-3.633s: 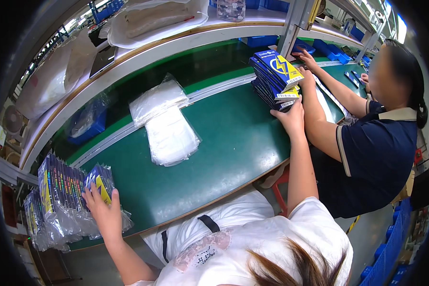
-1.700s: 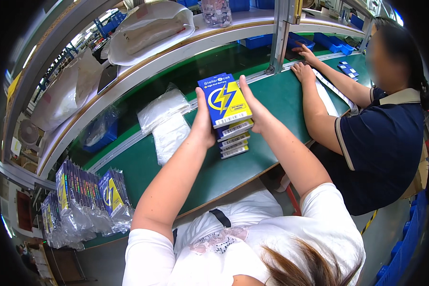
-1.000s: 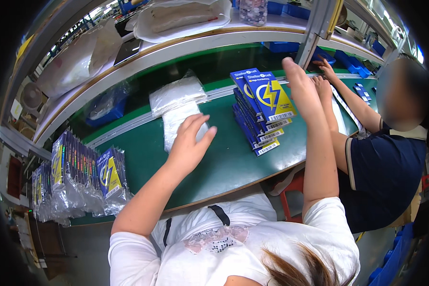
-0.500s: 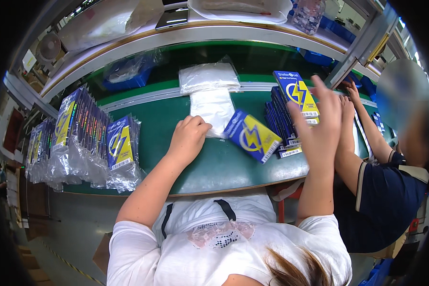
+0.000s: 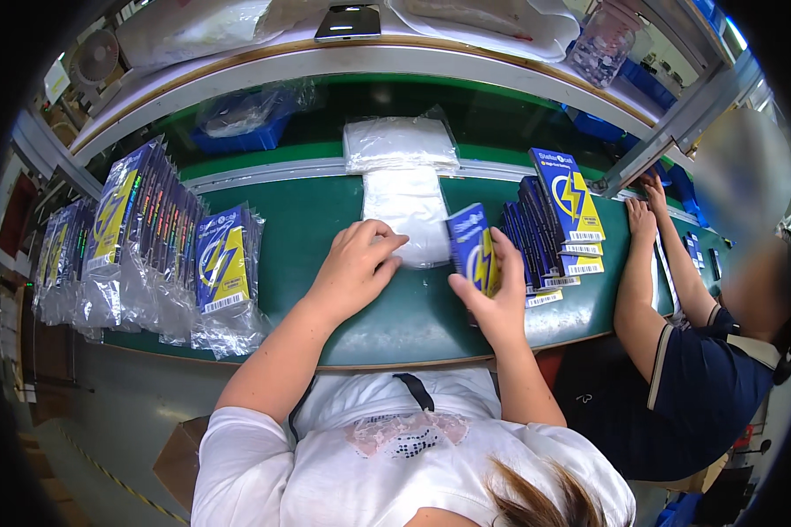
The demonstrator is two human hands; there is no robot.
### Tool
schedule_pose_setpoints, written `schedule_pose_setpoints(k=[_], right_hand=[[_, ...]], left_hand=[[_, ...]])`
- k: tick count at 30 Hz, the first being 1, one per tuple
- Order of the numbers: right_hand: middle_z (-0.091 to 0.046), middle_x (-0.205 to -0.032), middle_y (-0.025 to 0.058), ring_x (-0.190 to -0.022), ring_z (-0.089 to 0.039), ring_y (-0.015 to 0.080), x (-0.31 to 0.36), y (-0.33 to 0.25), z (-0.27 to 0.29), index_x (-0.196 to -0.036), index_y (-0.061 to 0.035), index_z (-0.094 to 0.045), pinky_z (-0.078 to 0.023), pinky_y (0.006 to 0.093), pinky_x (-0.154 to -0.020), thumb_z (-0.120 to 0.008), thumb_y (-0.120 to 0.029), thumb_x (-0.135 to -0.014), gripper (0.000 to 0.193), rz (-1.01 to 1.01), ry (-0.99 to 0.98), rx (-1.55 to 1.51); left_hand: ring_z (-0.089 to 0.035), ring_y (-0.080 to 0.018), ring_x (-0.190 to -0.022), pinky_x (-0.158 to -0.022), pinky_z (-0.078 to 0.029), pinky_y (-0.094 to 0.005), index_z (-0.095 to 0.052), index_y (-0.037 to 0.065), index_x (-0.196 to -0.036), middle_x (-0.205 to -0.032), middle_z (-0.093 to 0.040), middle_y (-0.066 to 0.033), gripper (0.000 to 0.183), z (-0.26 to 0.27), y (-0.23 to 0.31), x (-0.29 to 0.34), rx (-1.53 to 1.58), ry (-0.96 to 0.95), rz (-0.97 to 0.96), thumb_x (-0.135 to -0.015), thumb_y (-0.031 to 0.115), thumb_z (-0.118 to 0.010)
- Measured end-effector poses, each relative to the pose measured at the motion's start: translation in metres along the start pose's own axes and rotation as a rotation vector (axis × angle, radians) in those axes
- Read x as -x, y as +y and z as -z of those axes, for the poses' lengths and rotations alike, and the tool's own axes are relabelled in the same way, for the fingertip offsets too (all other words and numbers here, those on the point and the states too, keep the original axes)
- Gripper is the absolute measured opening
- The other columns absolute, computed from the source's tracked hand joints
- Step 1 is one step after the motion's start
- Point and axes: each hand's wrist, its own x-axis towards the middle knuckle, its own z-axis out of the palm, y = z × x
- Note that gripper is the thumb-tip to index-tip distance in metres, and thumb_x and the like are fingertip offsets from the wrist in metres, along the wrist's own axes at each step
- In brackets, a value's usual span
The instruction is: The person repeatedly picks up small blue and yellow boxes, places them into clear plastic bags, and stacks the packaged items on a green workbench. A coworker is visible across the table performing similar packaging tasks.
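My right hand [image 5: 498, 294] grips a flat blue and yellow battery box [image 5: 475, 250] between thumb and fingers, tilted up over the table. To its left, my left hand [image 5: 357, 265] touches the near left part of a stack of clear plastic bags [image 5: 404, 206], its fingers bent and its thumb and index tips apart. Beside my right hand stands a row of similar boxes [image 5: 536, 230], with more boxes [image 5: 571, 198] facing me at its right end.
Bagged boxes [image 5: 224, 259] stand in rows at the left. Behind the bags lies another bag pile [image 5: 400, 143]; a blue bin [image 5: 246, 132] sits under the shelf [image 5: 466, 63]. At the right, a co-worker's arms [image 5: 643, 272] reach over the green table [image 5: 395, 329].
My right hand came down from above the box row and took hold of the box lying tilted beside the bags. My left hand's thumb and index finger have spread over the bags.
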Motion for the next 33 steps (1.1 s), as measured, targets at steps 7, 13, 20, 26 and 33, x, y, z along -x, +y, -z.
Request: schedule_pose_setpoints(k=[7, 13, 20, 26, 33], right_hand=[[-0.057, -0.084, 0.0112, -0.058, -0.051, 0.0151, -0.005, 0.012, 0.011, -0.124, 0.0027, -0.045, -0.041, 0.0267, -0.043, -0.035, -0.054, -0.095, 0.065, -0.687, -0.387, -1.473], [-0.056, -0.091, 0.0141, -0.067, -0.056, 0.0201, -0.001, 0.011, 0.006, -0.126, 0.0069, -0.04, -0.048, 0.0296, -0.056, -0.044, -0.03, -0.096, 0.048, -0.701, -0.368, -1.484], [-0.06, -0.11, 0.0168, -0.096, -0.064, 0.0211, -0.004, -0.01, 0.0, -0.122, 0.0058, -0.042, -0.053, 0.0327, -0.085, -0.06, -0.002, -0.081, 0.045, -0.643, -0.631, -1.314], [-0.061, -0.11, 0.0187, -0.091, -0.067, 0.0219, -0.005, -0.005, -0.007, -0.13, 0.0081, -0.037, -0.055, 0.0304, -0.079, -0.06, -0.003, -0.08, 0.056, -0.737, -0.676, -1.361], [-0.059, -0.11, 0.0259, -0.092, -0.067, 0.0292, -0.003, -0.003, -0.008, -0.131, 0.0111, -0.033, -0.057, 0.0347, -0.077, -0.056, -0.001, -0.079, 0.059, -0.722, -0.679, -1.491]], left_hand=[[-0.051, -0.0248, -0.108, -0.095, -0.035, -0.0406, -0.068, 0.011, -0.1, -0.109, -0.06, -0.0043, 0.027, 0.008, -0.004, -0.004, -0.135, 0.083, -0.051, -0.074, 0.003, -0.063], [-0.054, -0.0263, -0.099, -0.086, -0.041, -0.0382, -0.066, 0.01, -0.104, -0.1, -0.057, -0.0076, 0.029, -0.006, -0.017, -0.006, -0.066, -0.031, 0.08, -0.076, 0.001, -0.061], [-0.054, -0.028, -0.098, -0.088, -0.041, -0.0404, -0.064, 0.008, -0.107, -0.103, -0.055, -0.0096, 0.031, -0.007, -0.014, -0.004, 0.032, 0.113, 0.046, -0.077, 0.002, -0.062], [-0.054, -0.0259, -0.102, -0.09, -0.041, -0.0401, -0.064, 0.007, -0.105, -0.107, -0.057, -0.0071, 0.03, 0.0, -0.02, 0.001, -0.171, -0.042, -0.014, -0.076, 0.001, -0.061], [-0.054, -0.0273, -0.094, -0.082, -0.044, -0.0356, -0.063, 0.003, -0.105, -0.095, -0.055, -0.01, 0.025, -0.004, -0.016, -0.005, 0.059, 0.143, 0.05, -0.08, 0.003, -0.06]])
